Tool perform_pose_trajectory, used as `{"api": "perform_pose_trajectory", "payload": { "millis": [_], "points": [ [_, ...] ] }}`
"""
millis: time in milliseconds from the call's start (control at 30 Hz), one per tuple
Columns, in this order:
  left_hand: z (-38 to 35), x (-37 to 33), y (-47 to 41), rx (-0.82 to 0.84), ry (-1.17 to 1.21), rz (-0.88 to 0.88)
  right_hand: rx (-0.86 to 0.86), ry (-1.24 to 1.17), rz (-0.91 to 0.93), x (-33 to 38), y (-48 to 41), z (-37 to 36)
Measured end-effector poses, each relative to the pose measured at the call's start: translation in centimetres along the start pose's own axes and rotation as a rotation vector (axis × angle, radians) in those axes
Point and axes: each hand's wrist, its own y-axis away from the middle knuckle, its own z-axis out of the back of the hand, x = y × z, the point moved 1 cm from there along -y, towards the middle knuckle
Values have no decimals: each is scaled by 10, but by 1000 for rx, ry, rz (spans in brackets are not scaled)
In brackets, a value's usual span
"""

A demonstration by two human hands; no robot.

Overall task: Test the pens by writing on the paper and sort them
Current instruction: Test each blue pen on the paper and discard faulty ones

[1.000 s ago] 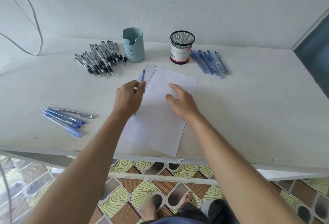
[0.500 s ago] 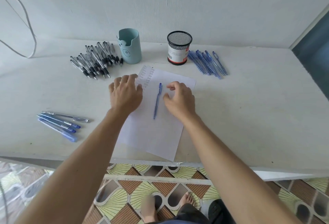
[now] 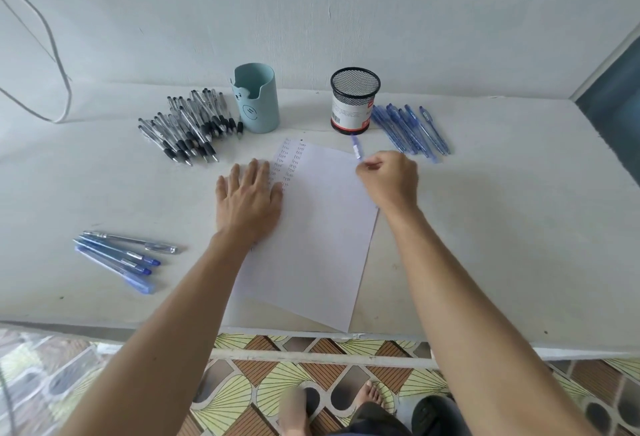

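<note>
Head view: right grip [image 3: 389, 181] clamped on a blue pen [image 3: 356, 148] at the far right corner of the paper [image 3: 311, 234], left grip [image 3: 247, 198] flat, fingers straight, pinning its left edge to the worktop [image 3: 485, 227]; best keep it pinned and write beside the test rows [image 3: 289, 161].

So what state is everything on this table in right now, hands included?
Paper, flat, partly written.
Left hand, open, flat on the paper.
Right hand, pinching a blue pen.
Teal cup, upright, no pens sticking out.
Mesh cup, upright, no pens sticking out.
Black pens, piled beside the teal cup.
Right blue pens, lying beside the mesh cup.
Left blue pens, lying side by side.
</note>
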Motion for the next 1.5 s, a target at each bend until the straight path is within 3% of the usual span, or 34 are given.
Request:
{"api": "perform_pose_trajectory", "payload": {
  "millis": [100,200,533,733,900,1067,1133,1267,1367,1500],
  "points": [
    [-2,0,-1,-2,-9,-4,-158,12,-29,-14,-38,24],
    [-3,1,-1,-21,-10,-8,-208,121,-84,-24,-72,40],
    [-2,2,0,-40,4,-12,-152,360,-73,-37,-114,28],
    [-1,2,0,-46,35,-16,-173,257,58,-14,-76,22],
    [4,4,2,-60,172,12,76,134,246,15,2,-14],
    [27,14,16,-215,609,73,316,203,407,30,68,-53],
    [38,23,27,-265,675,102,380,278,405,29,80,-61],
    [48,59,51,-358,432,81,396,384,440,24,89,-68],
    [57,91,69,-294,292,204,374,396,450,24,90,-68],
    [60,121,90,-156,146,242,365,409,458,25,91,-69]
  ]
}}
